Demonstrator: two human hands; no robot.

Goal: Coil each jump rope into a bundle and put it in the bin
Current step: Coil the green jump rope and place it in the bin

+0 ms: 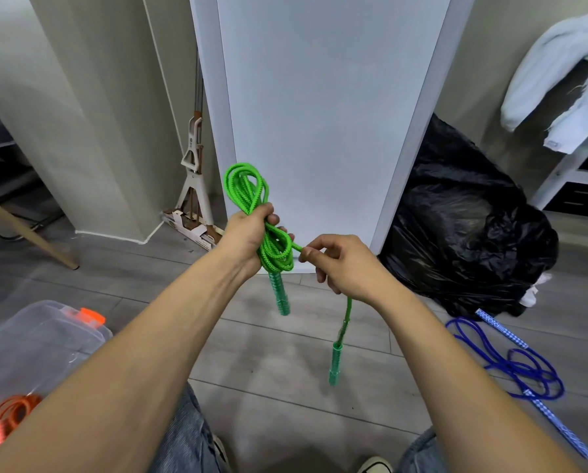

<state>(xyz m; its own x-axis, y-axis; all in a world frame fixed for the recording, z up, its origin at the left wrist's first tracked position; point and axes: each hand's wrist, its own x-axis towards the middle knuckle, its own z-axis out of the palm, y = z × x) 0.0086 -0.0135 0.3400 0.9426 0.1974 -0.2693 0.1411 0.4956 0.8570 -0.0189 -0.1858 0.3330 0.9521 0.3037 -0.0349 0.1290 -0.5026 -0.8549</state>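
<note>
Over a grey floor (285,380), the left hand (248,237) clasps the coiled green rope (275,249) while the right hand (343,264) pinches its loose end.

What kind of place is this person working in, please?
Probably a utility or storage corner of a home. A squeeze mop with a white frame leans by the wall, a full black plastic rubbish bag sits on the grey wood-look floor, and a pale towel hangs over a shelf.

Bare forearms (169,336), grey jeans (190,435), sneakers (374,467)
</note>
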